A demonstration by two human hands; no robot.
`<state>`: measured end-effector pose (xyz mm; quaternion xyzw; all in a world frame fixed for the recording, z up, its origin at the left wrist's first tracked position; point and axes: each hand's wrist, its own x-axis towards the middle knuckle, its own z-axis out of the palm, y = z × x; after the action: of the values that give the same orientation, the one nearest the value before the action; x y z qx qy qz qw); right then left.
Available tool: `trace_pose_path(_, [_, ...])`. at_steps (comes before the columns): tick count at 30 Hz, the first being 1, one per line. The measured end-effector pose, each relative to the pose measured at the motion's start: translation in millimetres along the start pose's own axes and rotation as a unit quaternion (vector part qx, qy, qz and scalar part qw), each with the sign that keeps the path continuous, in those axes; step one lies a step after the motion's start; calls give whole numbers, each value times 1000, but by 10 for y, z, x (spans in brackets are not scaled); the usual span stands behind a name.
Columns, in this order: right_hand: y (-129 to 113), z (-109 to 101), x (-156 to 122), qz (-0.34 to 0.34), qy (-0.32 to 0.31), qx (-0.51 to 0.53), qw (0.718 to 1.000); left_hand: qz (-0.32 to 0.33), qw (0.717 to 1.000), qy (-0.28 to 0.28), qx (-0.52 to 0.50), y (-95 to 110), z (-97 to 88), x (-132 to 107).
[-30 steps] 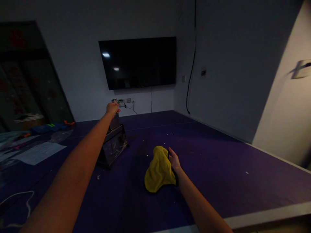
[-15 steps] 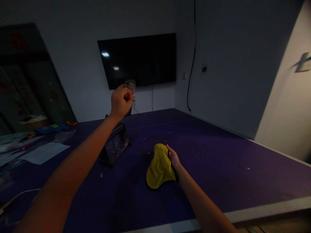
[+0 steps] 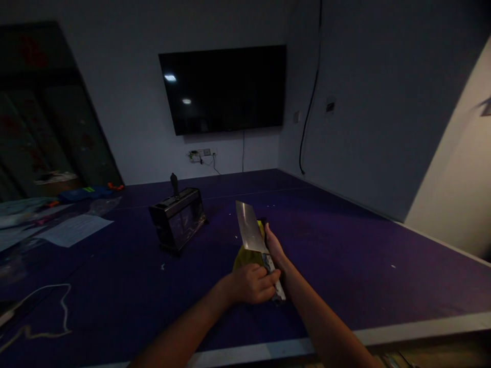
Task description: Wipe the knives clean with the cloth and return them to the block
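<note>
My left hand (image 3: 255, 283) is closed round the patterned pale handle of a cleaver (image 3: 249, 227). Its broad metal blade points up and away over the yellow cloth (image 3: 242, 257). My right hand (image 3: 274, 245) grips the cloth just right of the blade; its fingers are mostly hidden behind cloth and cleaver. To the left on the purple table stands a black knife block (image 3: 178, 220) with see-through sides. One dark handle (image 3: 174, 184) sticks up out of its top.
Sheets of paper (image 3: 76, 230) and plastic bags lie on the left of the purple table (image 3: 337, 255). A white cable (image 3: 65, 306) curls at the near left. Small white scraps are scattered about. Behind, a television (image 3: 226, 92) hangs on the wall.
My left hand has come down and right from above the knife block, bringing the cleaver over the cloth. My right hand stays in about the same place, still gripping the cloth.
</note>
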<state>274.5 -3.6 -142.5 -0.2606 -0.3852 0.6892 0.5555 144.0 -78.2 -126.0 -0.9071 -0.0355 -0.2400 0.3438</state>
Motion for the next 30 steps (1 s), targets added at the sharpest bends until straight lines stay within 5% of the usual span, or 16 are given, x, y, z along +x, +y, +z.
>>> trace_pose_path(6, [66,-18,100,-22,86,-67,994,-92,994,-28,-43,61,148,-173])
trace_pose_path(9, [58,-35,93,-53,133,-58,988,-295,949,6,-112,91,201,-159])
trace_pose_path(11, [23,-38,71,-74,162,-47,983,-476,856,62,-190,97,229,-113])
trace_pose_path(14, [-17,-21,35,-111,186,-31,976,-643,643,143,-390,102,261,-23])
trace_pose_path(17, [5,17,20,-150,187,-57,969,-657,428,141,-605,122,279,37])
trace_pose_path(19, [38,41,22,-161,175,-95,967,-642,347,112,-674,136,289,41])
trace_pose_path(21, [59,55,20,-163,157,-125,966,-641,319,102,-691,137,309,18])
trace_pose_path(26, [-3,2,-6,-189,163,-144,958,-689,313,133,-640,60,419,-90])
trace_pose_path(28, [-33,-48,-3,-248,187,-208,928,-709,324,141,-610,13,452,-137])
trace_pose_path(30, [-32,-98,18,-333,194,-312,868,-716,342,145,-591,-27,462,-179])
